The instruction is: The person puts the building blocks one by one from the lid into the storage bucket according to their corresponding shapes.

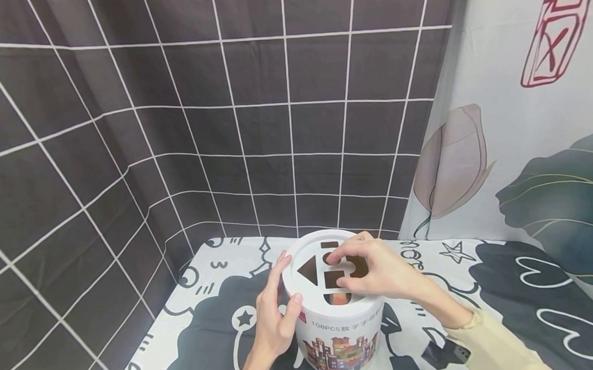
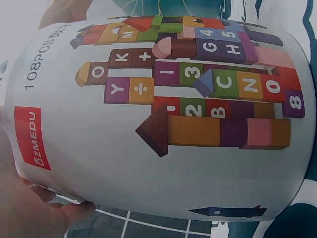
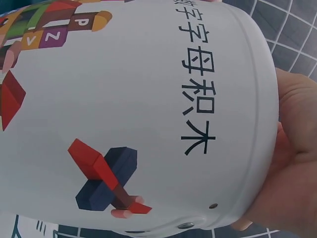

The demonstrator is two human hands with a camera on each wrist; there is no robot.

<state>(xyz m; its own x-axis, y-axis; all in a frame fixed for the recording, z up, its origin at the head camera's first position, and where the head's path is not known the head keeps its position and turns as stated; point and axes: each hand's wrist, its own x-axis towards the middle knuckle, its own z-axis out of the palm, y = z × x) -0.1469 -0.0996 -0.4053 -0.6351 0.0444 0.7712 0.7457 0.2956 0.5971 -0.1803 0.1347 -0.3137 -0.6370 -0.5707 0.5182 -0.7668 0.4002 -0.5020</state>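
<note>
A white toy-block bucket (image 1: 339,337), printed with colourful letter and number blocks, stands upright on the cloth. Its white lid (image 1: 307,296) has cut-outs, including a triangle, a square and a small circle. Through the front cut-out an orange block (image 1: 339,299) shows inside. My left hand (image 1: 274,315) rests against the lid's left side, fingers extended and thumb at the front edge. Above the lid, my right hand (image 1: 374,267) curls thumb and index finger at the middle cut-outs, gripping the lid there. In the right wrist view the right hand (image 3: 299,144) is partly hidden behind the rim.
Black-and-white patterned cloth (image 1: 213,332) covers the table. Behind it hangs a dark grid curtain (image 1: 264,131), with a white leaf-print curtain (image 1: 502,121) at the right. A small dark device (image 1: 445,355) is beside the right sleeve (image 1: 487,342).
</note>
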